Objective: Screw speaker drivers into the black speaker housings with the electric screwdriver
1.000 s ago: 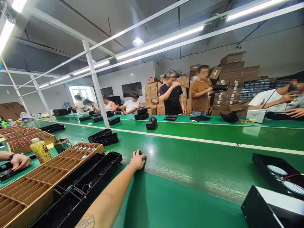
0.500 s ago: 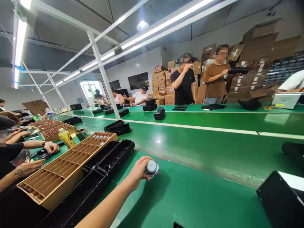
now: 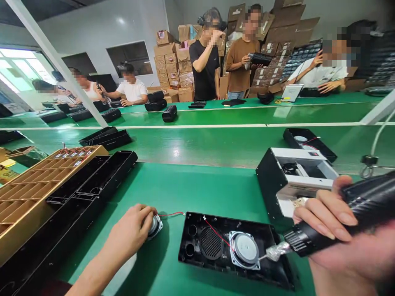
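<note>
My left hand point(image 3: 129, 234) is closed around a small round speaker point(image 3: 154, 225) with a thin red wire, low over the green bench. Just to its right lies a black speaker housing point(image 3: 231, 248), which has a round mesh grille and one silver speaker point(image 3: 245, 250) seated in it. My right hand point(image 3: 342, 242) grips a black power tool point(image 3: 336, 224) whose foil-wrapped tip rests at the edge of the seated speaker.
A white and black box device point(image 3: 293, 181) stands behind the housing. Black trays point(image 3: 92, 181) and a cardboard divider tray point(image 3: 37, 181) lie at the left. Another housing point(image 3: 308, 142) sits on the green conveyor point(image 3: 197, 144). Several people work across the line, before stacked cartons point(image 3: 173, 65).
My left hand picked the small speaker off the conveyor and drew it back to the near bench. The view dropped, bringing the housing and my right hand with the tool into sight.
</note>
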`<state>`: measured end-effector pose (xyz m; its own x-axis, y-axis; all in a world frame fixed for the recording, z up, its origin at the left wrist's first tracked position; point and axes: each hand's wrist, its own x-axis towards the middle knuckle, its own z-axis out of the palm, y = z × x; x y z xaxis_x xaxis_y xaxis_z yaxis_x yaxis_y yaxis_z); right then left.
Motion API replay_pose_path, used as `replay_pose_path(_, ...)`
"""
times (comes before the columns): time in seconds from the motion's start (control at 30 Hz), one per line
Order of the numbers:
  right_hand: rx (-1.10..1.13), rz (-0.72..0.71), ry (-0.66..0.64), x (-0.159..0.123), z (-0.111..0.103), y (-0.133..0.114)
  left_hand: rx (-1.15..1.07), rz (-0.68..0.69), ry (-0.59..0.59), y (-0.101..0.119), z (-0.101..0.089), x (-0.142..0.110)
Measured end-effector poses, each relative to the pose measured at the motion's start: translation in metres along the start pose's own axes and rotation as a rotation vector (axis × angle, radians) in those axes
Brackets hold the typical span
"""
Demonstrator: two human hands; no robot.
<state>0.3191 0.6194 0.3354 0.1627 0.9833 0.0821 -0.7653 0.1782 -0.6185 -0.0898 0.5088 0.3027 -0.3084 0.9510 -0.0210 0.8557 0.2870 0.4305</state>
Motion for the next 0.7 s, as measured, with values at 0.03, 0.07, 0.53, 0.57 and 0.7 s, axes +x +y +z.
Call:
replay_pose_path(0.03, 0.002, 0.005, -0.001, -0.001, 0.007, 0.000, 0.062, 0.034, 0.050, 0.007, -0.001, -0.002)
replay_pose_path(0.07, 0.006, 0.009, -0.002, -0.002, 0.011, 0.000, 0.109, 0.073, 0.094, 0.016, -0.002, -0.004)
replay_pose_path(0.53, 0.098, -0.011, -0.097, -0.004, 0.000, 0.004, 0.680, 1.066, -0.245, 0.150, 0.038, 0.004)
replay_pose_path(0.57, 0.113, -0.003, -0.091, -0.005, 0.002, 0.005, 0.694, 1.078, -0.252, 0.150, 0.035, 0.005)
replay_pose_path(0.7, 0.142, 0.056, -0.099, -0.013, 0.009, 0.013, 0.655, 1.114, -0.226, 0.151, 0.018, 0.000)
